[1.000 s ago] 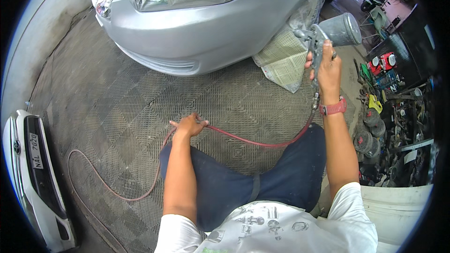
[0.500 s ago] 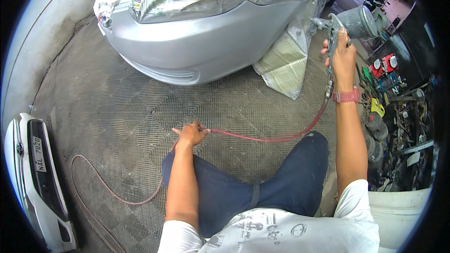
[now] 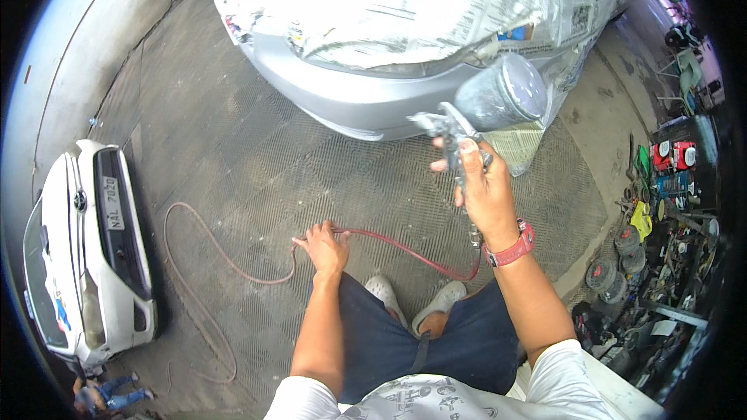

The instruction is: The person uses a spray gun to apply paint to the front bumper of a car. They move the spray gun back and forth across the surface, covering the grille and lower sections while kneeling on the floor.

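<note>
My right hand (image 3: pixel 484 190) grips a metal spray gun (image 3: pixel 451 131) by its handle, with a grey paint cup (image 3: pixel 502 95) on it. In this view the gun overlaps the right part of a silver car bumper (image 3: pixel 342 101); its nozzle points left. Whether spray is coming out I cannot make out. From the handle's lower end a red air hose (image 3: pixel 405 249) runs left to my left hand (image 3: pixel 324 247), whose fingers are curled over it low in front of my left knee. Newspaper masking (image 3: pixel 436 27) covers the car body above the bumper.
The hose's slack curves over the patterned floor (image 3: pixel 249 210) to the left. Along the left stands a white car (image 3: pixel 85 257), with a person (image 3: pixel 113 397) near its lower end. Cans (image 3: pixel 603 274), tools and a yellow container (image 3: pixel 641 222) crowd the right side.
My right hand has brought the spray gun leftward from the bumper's right end and nearer to me. The view has shifted, and my shoes now show. My left hand keeps hold of the hose.
</note>
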Action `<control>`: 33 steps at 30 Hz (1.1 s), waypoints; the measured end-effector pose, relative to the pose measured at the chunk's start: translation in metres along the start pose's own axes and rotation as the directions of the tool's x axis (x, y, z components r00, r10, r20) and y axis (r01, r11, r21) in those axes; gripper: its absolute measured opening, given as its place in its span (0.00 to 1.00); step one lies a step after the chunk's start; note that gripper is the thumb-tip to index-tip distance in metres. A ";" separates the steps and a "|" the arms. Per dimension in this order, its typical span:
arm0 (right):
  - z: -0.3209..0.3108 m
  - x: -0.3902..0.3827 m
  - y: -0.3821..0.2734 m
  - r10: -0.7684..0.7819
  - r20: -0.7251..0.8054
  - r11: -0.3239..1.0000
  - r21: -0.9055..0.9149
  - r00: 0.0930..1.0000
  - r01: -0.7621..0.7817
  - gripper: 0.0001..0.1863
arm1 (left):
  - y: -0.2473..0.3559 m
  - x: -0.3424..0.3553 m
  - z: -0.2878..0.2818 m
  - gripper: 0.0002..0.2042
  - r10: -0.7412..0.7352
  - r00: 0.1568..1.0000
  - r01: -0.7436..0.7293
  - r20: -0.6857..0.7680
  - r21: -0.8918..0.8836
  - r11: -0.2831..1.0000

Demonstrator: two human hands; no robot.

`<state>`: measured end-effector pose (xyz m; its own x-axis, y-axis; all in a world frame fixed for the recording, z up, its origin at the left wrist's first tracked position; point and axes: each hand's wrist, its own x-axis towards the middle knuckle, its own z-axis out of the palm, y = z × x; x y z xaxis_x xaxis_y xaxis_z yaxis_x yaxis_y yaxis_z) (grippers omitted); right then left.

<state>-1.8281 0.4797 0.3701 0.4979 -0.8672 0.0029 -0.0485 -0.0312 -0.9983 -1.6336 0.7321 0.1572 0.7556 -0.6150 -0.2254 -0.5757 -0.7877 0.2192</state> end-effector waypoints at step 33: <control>0.441 0.158 -0.109 0.162 -0.449 0.980 -0.028 0.879 -0.196 0.26 | -0.459 -0.022 -0.316 0.12 -0.203 0.963 0.240 0.174 -0.227 0.944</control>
<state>-1.3622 0.5653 0.4539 0.0409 -0.9902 -0.1338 -0.1694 0.1251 -0.9776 -1.2870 1.1185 0.3614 0.7907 -0.4386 -0.4271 -0.2907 -0.8830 0.3685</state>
